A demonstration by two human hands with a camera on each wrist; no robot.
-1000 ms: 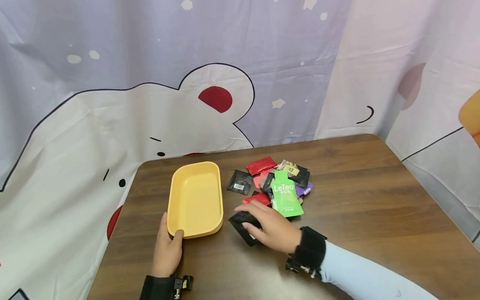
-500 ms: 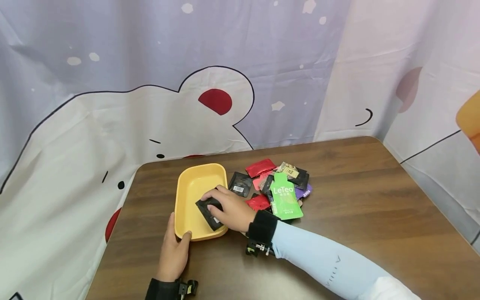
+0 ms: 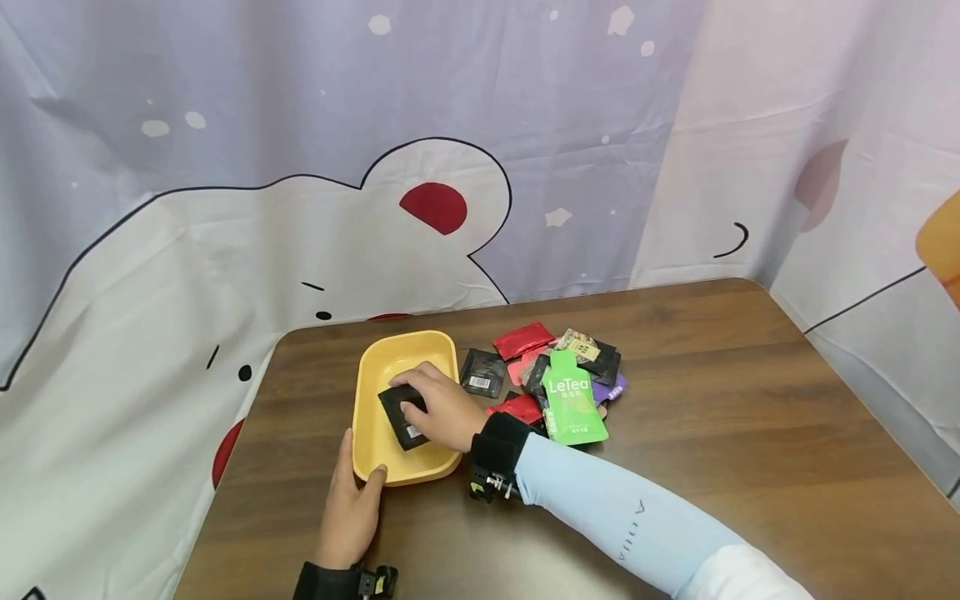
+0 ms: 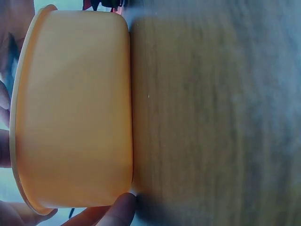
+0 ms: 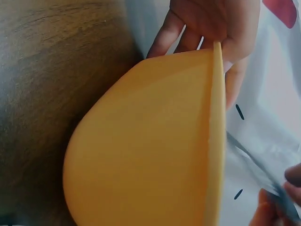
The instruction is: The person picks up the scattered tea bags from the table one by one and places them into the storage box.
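A yellow plastic tray [image 3: 369,454] sits on the table in the head view. My left hand [image 3: 349,515] grips its near left corner, thumb over the rim and fingers along the outer wall. My right hand [image 3: 444,410] pinches a black sachet [image 3: 400,427] above the tray, the sachet tilted. In the right wrist view the left hand [image 5: 207,26] shows at the tray's outer wall [image 5: 146,136], and the sachet [image 5: 256,165] is blurred at the right. The left wrist view is mostly filled by the tray wall [image 4: 77,108]; the tray's inside is hidden there.
Right of the tray lies a pile of sachets: a green LeTea pouch [image 3: 575,407], red packets [image 3: 523,340], a purple one [image 3: 611,388] and several black ones. A single black sachet [image 3: 483,372] lies close to the tray's right rim. A patterned curtain [image 3: 225,250] hangs behind the wooden table [image 3: 750,417].
My right hand has carried the black sachet leftward from beside the pile to over the tray. The tray and my left hand have shifted slightly to the right.
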